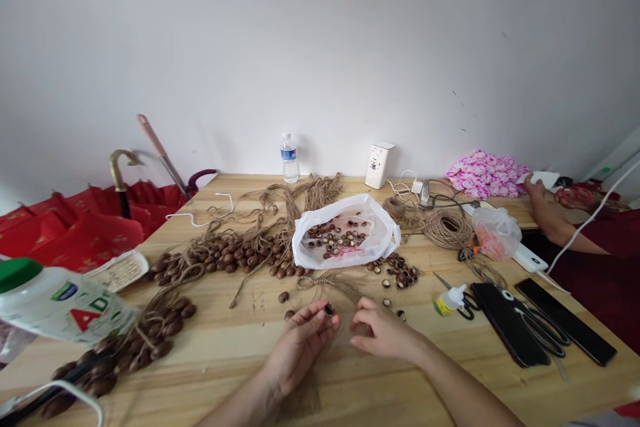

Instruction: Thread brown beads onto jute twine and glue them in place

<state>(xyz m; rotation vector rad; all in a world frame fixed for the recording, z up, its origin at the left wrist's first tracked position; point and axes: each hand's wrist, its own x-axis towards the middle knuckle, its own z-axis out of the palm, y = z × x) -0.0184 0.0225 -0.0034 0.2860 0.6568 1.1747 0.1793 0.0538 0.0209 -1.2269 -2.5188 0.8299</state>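
My left hand (305, 340) is closed on a small brown half nutshell (329, 309), its dark hollow facing up between thumb and fingers. Just to the right, my right hand (383, 330) has bent fingers, with a gap between thumb and forefinger and nothing visible in it. Beyond both hands lies a braided loop of jute twine (323, 280) with loose ends. A white plastic bag (305, 253) behind it stands open, holding several shell halves. More shell halves (403, 273) lie in a pile to its right, and a few are scattered near my hands.
Strings of brown nuts on twine (230, 253) spread across the left. A white bottle (65, 300) lies tilted there. On the right are a glue bottle (450, 300), scissors (540, 327), a black phone (510, 323) and a twine coil (449, 228). Another person's hand (543, 210) is at far right.
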